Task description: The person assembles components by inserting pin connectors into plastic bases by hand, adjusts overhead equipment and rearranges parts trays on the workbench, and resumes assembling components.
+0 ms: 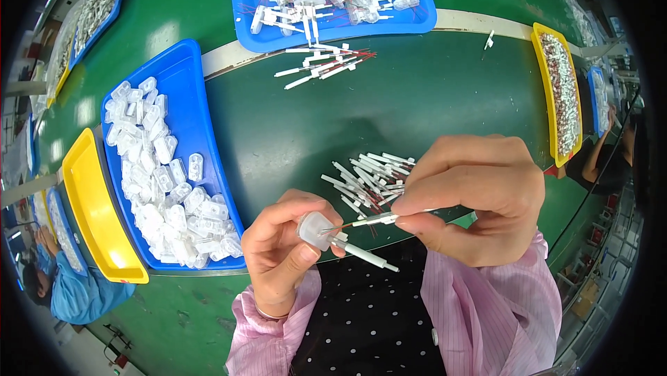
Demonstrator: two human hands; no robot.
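Between the thumb and fingers of my left hand (274, 254) is a translucent white plastic housing (316, 230), its hollow side turned to the right. A white rod (365, 256) sticks out of it, slanting down to the right. My right hand (483, 195) pinches a second thin white rod (375, 219) by its right end. A red wire runs from that rod into the housing. Just beyond my hands lies a loose pile of white rods with red wires (365, 178), partly hidden behind my right hand.
On the left, a blue tray (194, 108) holds many clear housings (153, 195); a yellow tray (101, 202) is beside it. A blue tray (243, 35) of joined parts stands at the far edge, with more rods (323, 64) before it. Far right is a yellow tray (545, 91) of small pieces.
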